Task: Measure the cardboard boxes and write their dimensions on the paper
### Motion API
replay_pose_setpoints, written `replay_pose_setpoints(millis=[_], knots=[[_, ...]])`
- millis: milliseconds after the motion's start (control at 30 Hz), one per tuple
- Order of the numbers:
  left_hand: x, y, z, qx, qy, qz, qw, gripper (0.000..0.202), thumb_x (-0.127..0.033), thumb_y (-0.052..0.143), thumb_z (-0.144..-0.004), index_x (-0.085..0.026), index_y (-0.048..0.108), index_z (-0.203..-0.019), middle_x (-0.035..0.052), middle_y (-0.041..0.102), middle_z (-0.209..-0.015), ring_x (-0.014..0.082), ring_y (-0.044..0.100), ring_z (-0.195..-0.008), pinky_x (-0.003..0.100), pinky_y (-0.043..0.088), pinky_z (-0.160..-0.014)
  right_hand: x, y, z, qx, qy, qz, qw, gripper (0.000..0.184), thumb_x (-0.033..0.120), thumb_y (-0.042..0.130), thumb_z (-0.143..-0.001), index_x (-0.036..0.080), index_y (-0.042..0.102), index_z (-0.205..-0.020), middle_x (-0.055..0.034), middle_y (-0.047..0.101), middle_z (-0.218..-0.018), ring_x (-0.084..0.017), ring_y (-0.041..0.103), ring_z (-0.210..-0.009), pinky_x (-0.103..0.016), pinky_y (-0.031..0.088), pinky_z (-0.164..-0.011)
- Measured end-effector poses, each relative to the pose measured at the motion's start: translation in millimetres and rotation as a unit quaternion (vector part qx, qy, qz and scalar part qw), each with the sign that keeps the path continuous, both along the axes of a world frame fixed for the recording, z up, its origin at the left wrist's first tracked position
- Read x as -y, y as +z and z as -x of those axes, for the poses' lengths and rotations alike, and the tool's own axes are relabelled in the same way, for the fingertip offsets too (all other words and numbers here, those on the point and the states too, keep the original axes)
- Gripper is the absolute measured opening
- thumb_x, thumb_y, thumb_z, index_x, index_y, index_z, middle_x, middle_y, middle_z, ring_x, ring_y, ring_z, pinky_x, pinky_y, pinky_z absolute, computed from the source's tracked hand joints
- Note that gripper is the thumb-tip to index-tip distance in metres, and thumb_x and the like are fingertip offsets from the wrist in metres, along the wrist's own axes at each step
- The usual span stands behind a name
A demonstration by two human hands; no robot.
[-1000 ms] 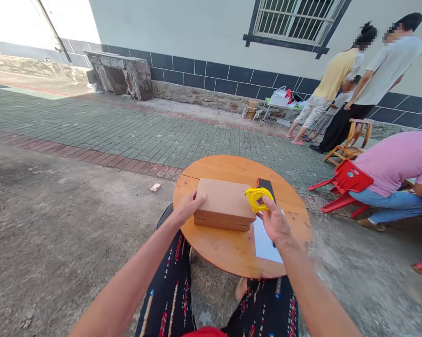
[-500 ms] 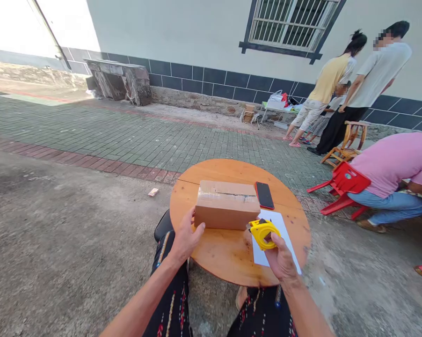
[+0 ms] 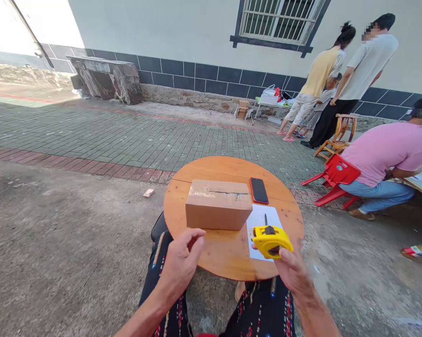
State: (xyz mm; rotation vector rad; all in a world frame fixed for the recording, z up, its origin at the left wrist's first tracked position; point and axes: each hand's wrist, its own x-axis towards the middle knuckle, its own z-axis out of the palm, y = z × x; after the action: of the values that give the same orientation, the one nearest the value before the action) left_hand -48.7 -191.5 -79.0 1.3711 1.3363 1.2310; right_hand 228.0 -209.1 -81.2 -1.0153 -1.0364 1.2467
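Observation:
My right hand (image 3: 291, 271) holds a yellow tape measure (image 3: 272, 242) above the near right part of the round wooden table (image 3: 221, 257). No drawn-out blade can be made out. My left hand (image 3: 183, 257) is in front of the near left corner of a closed brown cardboard box (image 3: 218, 215). Its fingers are loosely bent, thumb and forefinger a little apart, with nothing visible in them. Right of the box lies a white sheet of paper (image 3: 267, 215) with a dark pen (image 3: 265, 219) on it, partly covered by the tape measure. A phone (image 3: 259, 190) with a red edge lies behind the paper.
A person in a pink shirt (image 3: 389, 152) sits on a red plastic chair (image 3: 339, 171) to the right. Several people stand by a low table (image 3: 272, 104) at the wall. A wooden chair (image 3: 339, 133) stands between. My knees are under the table's near edge.
My left hand has come away from the box's left side, towards me and its fingers have bent inward. The tape measure has turned and come nearer, uncovering the pen. The view has shifted slightly right.

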Motion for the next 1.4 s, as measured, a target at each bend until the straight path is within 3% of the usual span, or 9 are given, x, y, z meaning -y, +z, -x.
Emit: replay_pose_setpoints(millis=[67, 133, 300, 467, 667, 867, 967, 1100, 1400], knots=[[12.7, 9.2, -17.6, 0.098, -0.138, 0.124, 0.978, 0.032, -0.050, 0.065, -0.080, -0.018, 0.067, -0.085, 0.0014, 0.064, -0.071, 0.0124, 0.055, -0.056, 0.022, 0.039, -0.051, 3.4, 10.2, 3.6, 0.043, 0.065, -0.003, 0.997, 0.046, 0.054, 0.076, -0.067, 0.025, 0.073, -0.102, -0.0077, 0.074, -0.094, -0.030, 0.068, -0.086, -0.042, 0.054, -0.076], [19.7, 13.7, -30.5, 0.175, -0.220, 0.216, 0.935, 0.042, -0.058, 0.066, -0.077, -0.016, 0.064, -0.082, 0.0016, 0.063, -0.068, 0.0089, 0.051, -0.049, 0.019, 0.031, -0.043, 5.8, 17.7, 8.4, 0.099, 0.124, -0.002, 0.987, 0.049, 0.052, 0.077, -0.067, 0.025, 0.071, -0.106, -0.0052, 0.072, -0.091, -0.026, 0.066, -0.081, -0.036, 0.052, -0.073], [24.7, 4.9, -39.3, 0.234, -0.242, 0.289, 0.896, 0.050, -0.062, 0.073, -0.069, -0.017, 0.053, -0.066, -0.0027, 0.054, -0.053, 0.0057, 0.044, -0.041, 0.018, 0.025, -0.040, 13.4, 22.8, 16.2, 0.178, 0.216, 0.009, 0.960, 0.051, 0.050, 0.077, -0.066, 0.022, 0.069, -0.108, -0.0027, 0.067, -0.090, -0.020, 0.060, -0.078, -0.028, 0.047, -0.069], [27.9, 1.6, -36.7, 0.311, -0.264, 0.307, 0.860, 0.047, -0.053, 0.079, -0.064, -0.019, 0.048, -0.061, -0.0059, 0.047, -0.046, 0.0051, 0.037, -0.038, 0.020, 0.023, -0.041, 18.5, 24.0, 12.6, 0.199, 0.245, 0.019, 0.949, 0.052, 0.048, 0.076, -0.065, 0.022, 0.068, -0.108, -0.0020, 0.066, -0.089, -0.019, 0.059, -0.077, -0.028, 0.046, -0.068], [-14.4, 48.6, 13.8, 0.266, -0.185, 0.209, 0.923, 0.044, -0.048, 0.080, -0.063, -0.018, 0.048, -0.057, -0.0057, 0.046, -0.045, 0.0048, 0.037, -0.040, 0.020, 0.023, -0.044, 2.5, 41.2, -28.2, 0.250, 0.146, 0.006, 0.957, 0.054, 0.052, 0.075, -0.066, 0.023, 0.068, -0.111, -0.0054, 0.071, -0.098, -0.027, 0.065, -0.090, -0.034, 0.051, -0.077], [-92.7, 91.7, 61.4, 0.048, -0.128, 0.128, 0.982, 0.037, -0.047, 0.071, -0.066, -0.017, 0.052, -0.058, -0.0043, 0.049, -0.049, 0.0062, 0.040, -0.043, 0.022, 0.024, -0.044, -51.1, 69.3, -43.6, 0.264, 0.050, -0.037, 0.963, 0.045, 0.047, 0.073, -0.073, 0.023, 0.067, -0.111, -0.0072, 0.071, -0.105, -0.029, 0.065, -0.095, -0.037, 0.052, -0.080], [-128.3, 92.3, 64.2, -0.021, -0.101, 0.145, 0.984, 0.034, -0.047, 0.068, -0.065, -0.016, 0.055, -0.060, -0.0033, 0.051, -0.051, 0.0072, 0.042, -0.044, 0.022, 0.025, -0.043, -85.6, 84.0, -24.4, 0.247, 0.009, -0.047, 0.968, 0.043, 0.045, 0.073, -0.074, 0.023, 0.066, -0.110, -0.0061, 0.071, -0.107, -0.027, 0.064, -0.097, -0.036, 0.051, -0.081], [-158.6, 82.4, 61.7, -0.061, -0.082, 0.163, 0.981, 0.028, -0.041, 0.067, -0.065, -0.016, 0.056, -0.061, -0.0032, 0.050, -0.050, 0.0078, 0.042, -0.043, 0.022, 0.024, -0.042, -123.1, 90.8, -2.6, 0.228, -0.054, -0.022, 0.972, 0.045, 0.051, 0.073, -0.069, 0.023, 0.066, -0.103, -0.0043, 0.071, -0.099, -0.023, 0.063, -0.088, -0.030, 0.048, -0.066], [-179.0, 65.1, 50.7, -0.141, -0.077, 0.178, 0.971, 0.017, -0.029, 0.063, -0.066, -0.016, 0.056, -0.057, -0.0029, 0.050, -0.050, 0.0084, 0.042, -0.042, 0.022, 0.023, -0.041, -150.3, 74.2, -7.0, 0.236, -0.073, -0.012, 0.969, 0.049, 0.051, 0.072, -0.067, 0.021, 0.063, -0.104, -0.0027, 0.068, -0.094, -0.021, 0.060, -0.082, -0.030, 0.044, -0.064]])
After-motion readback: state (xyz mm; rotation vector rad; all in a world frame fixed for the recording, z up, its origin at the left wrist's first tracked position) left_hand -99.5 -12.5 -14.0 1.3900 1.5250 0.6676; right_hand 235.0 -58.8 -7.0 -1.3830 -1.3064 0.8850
